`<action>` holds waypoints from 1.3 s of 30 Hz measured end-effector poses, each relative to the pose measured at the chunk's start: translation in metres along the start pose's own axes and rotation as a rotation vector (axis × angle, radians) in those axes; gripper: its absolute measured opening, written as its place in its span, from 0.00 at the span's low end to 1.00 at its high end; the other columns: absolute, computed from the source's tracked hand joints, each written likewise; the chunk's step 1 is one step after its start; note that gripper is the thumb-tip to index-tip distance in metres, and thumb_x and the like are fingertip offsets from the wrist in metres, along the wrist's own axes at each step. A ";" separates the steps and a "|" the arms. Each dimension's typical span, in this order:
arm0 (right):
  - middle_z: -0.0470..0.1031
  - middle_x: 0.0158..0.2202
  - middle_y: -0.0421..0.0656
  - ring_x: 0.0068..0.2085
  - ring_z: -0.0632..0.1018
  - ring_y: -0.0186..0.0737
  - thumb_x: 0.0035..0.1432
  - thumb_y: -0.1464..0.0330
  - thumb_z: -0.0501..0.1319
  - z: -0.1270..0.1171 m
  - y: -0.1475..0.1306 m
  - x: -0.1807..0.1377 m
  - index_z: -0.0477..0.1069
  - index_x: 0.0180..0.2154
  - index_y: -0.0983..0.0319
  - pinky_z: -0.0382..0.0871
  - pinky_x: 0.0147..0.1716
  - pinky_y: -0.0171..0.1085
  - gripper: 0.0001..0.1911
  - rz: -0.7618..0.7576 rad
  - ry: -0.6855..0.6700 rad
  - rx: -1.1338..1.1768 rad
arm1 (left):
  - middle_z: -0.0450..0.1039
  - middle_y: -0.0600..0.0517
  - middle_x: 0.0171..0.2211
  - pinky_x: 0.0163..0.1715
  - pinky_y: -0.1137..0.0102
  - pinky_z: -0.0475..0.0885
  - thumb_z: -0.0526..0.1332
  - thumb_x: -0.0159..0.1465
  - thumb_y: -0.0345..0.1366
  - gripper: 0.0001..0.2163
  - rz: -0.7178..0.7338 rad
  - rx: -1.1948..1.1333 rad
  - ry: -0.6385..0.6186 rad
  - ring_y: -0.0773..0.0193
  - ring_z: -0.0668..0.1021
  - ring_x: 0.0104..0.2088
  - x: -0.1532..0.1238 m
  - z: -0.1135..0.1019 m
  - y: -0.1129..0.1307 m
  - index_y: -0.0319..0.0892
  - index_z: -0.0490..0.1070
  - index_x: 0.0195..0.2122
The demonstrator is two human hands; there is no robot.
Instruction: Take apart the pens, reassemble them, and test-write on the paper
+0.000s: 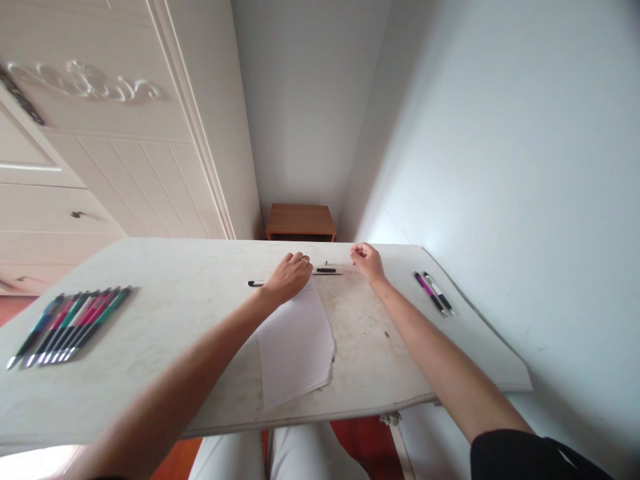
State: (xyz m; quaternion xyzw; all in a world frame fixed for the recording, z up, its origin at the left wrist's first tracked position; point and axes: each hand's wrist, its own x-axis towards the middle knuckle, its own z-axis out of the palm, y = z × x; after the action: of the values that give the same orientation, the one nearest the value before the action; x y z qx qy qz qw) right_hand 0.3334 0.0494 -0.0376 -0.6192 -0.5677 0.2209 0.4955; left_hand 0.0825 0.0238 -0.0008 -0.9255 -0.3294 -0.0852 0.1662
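My left hand (289, 275) rests with curled fingers on the far end of a lined sheet of paper (295, 347) in the middle of the white table (165, 300). A black pen part (255, 283) sticks out from behind its wrist side. A thin rod with a short black piece (326, 270) lies just past its fingertips. I cannot see whether the fingers grip it. My right hand (367, 260) is closed in a loose fist on the table, a little right of that piece. What it holds, if anything, is hidden.
Several pens with teal and pink barrels (70, 325) lie in a row at the table's left. Two more pens (434, 292) lie at the right. A white wardrobe (100, 147) stands left, a wall right, and a wooden stand (301, 222) beyond the table.
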 end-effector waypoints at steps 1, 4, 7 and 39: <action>0.76 0.30 0.42 0.26 0.74 0.37 0.49 0.59 0.58 0.000 -0.001 -0.001 0.68 0.31 0.59 0.70 0.32 0.37 0.11 -0.005 -0.004 -0.006 | 0.74 0.40 0.39 0.39 0.61 0.62 0.50 0.68 0.25 0.12 -0.006 0.017 -0.005 0.52 0.71 0.43 0.001 -0.001 0.001 0.37 0.74 0.37; 0.76 0.29 0.42 0.26 0.74 0.37 0.49 0.59 0.58 0.000 -0.001 -0.004 0.69 0.31 0.59 0.69 0.32 0.37 0.11 -0.022 -0.015 -0.017 | 0.74 0.39 0.39 0.38 0.61 0.63 0.51 0.67 0.25 0.12 0.001 0.051 -0.040 0.51 0.72 0.44 0.003 -0.006 0.003 0.35 0.74 0.37; 0.76 0.30 0.42 0.27 0.73 0.38 0.49 0.59 0.58 0.000 -0.001 -0.006 0.69 0.31 0.60 0.69 0.32 0.37 0.11 -0.036 -0.013 -0.020 | 0.75 0.38 0.39 0.37 0.61 0.65 0.51 0.67 0.24 0.12 0.020 0.044 -0.103 0.50 0.74 0.44 0.008 -0.014 0.005 0.33 0.75 0.37; 0.74 0.32 0.42 0.25 0.71 0.34 0.53 0.59 0.62 -0.001 -0.023 -0.027 0.73 0.35 0.62 0.69 0.27 0.36 0.13 -0.182 -0.054 0.065 | 0.77 0.48 0.35 0.34 0.65 0.70 0.54 0.61 0.32 0.10 -0.264 -0.129 -0.020 0.58 0.78 0.32 -0.076 -0.048 -0.056 0.41 0.75 0.35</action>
State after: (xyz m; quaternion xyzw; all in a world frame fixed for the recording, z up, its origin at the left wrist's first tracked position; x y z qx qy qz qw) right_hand 0.3161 0.0207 -0.0248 -0.5426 -0.6272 0.2098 0.5178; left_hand -0.0143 0.0028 0.0380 -0.8838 -0.4436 -0.1182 0.0905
